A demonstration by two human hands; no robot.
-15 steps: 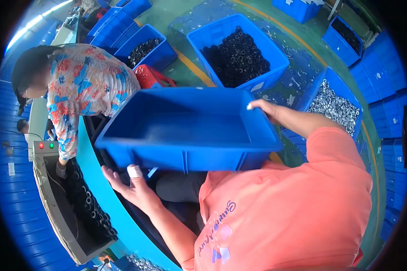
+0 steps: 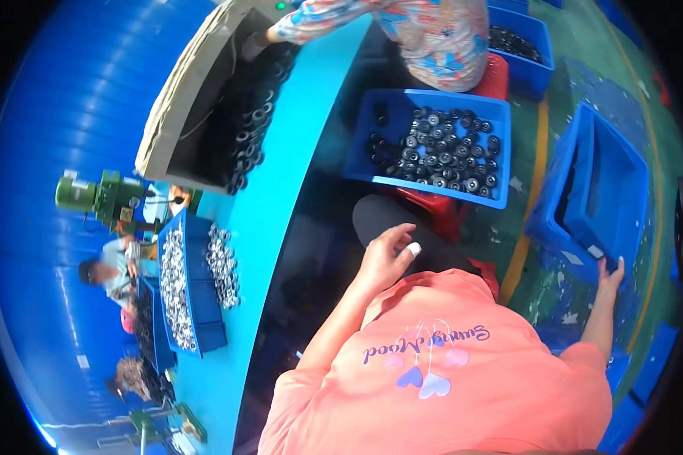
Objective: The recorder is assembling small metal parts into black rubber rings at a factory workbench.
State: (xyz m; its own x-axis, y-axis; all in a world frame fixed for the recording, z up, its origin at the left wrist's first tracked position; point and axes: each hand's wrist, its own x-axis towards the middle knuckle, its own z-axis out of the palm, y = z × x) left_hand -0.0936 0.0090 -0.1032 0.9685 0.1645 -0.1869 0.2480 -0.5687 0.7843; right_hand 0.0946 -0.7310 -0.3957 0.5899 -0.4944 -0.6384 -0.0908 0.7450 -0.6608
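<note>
The right hand (image 2: 609,274) rests open, fingertips against the lower corner of the empty blue crate (image 2: 596,193), seemingly steadying it. The crate lies tipped on the green floor (image 2: 539,292), long axis running up and away from that hand. The left hand (image 2: 387,254) is loosely open, holding nothing, just below the blue bin of dark round parts (image 2: 432,148).

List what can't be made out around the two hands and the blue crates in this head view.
- Right hand: palm hidden behind the empty blue crate; whether it grips or only touches is unclear.
- Left hand: the dark surface under it is shadowed, unidentifiable.
- Crate of dark round parts: parts too small to identify.
- Co-worker's hand: blurred and cut off by the top edge.
</note>
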